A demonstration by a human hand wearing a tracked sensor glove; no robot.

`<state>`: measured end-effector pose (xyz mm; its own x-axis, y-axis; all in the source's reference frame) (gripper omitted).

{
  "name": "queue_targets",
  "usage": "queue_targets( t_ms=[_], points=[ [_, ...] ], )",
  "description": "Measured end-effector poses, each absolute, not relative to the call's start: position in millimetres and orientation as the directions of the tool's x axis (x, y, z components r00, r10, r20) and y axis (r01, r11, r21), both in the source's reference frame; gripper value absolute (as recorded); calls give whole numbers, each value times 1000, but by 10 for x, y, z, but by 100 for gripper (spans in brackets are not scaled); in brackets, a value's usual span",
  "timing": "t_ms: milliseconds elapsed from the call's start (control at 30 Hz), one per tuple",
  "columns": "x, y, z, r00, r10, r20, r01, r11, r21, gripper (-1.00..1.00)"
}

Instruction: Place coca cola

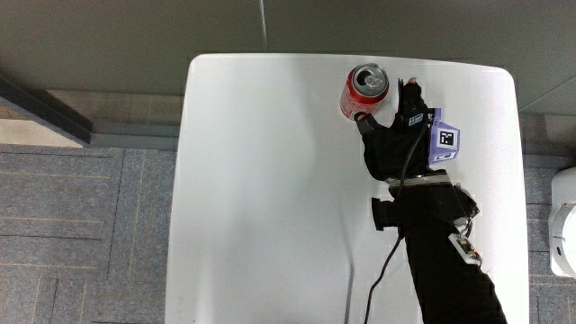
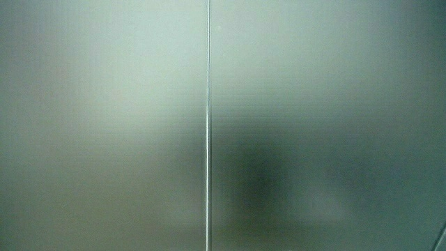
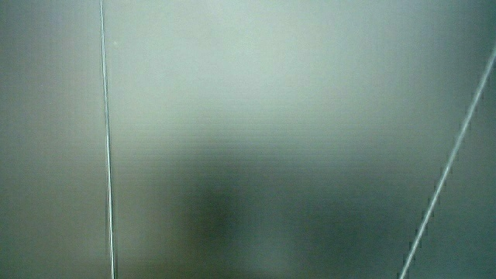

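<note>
Both side views give us only a pale wall, so we go by the main view. There the can's lower body is partly hidden by the hand (image 1: 402, 135), and we cannot tell whether the grip is closed on it or merely touching. The coca cola can (image 1: 364, 91) is red with a silver top, standing upright on the white surface (image 1: 261, 198) near the edge farthest from us. The hand lies just beside the can, and its fingers reach the can's side.

The can (image 1: 364, 91) stands on the table (image 1: 261, 198) near its edge farthest from the person, with the hand (image 1: 402, 137) just beside it.
</note>
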<state>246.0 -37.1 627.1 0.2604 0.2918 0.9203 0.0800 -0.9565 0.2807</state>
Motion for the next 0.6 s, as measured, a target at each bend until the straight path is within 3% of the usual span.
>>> queue_targets(
  t_ms=[167, 333, 467, 500, 533, 600],
  points=[
    [2446, -346, 6251, 278, 340, 898, 85, -940, 330, -100],
    [2478, -339, 6283, 309, 325, 894, 74, -945, 319, -100],
    [2475, -349, 6195, 384, 367, 847, 68, -926, 370, -100],
    [2525, -344, 6356, 431, 385, 816, 73, -916, 394, -100],
    [2484, -358, 6190, 432, 359, 827, 58, -927, 372, -100],
    [2462, -371, 6089, 510, 379, 772, 50, -909, 414, -100]
  ],
)
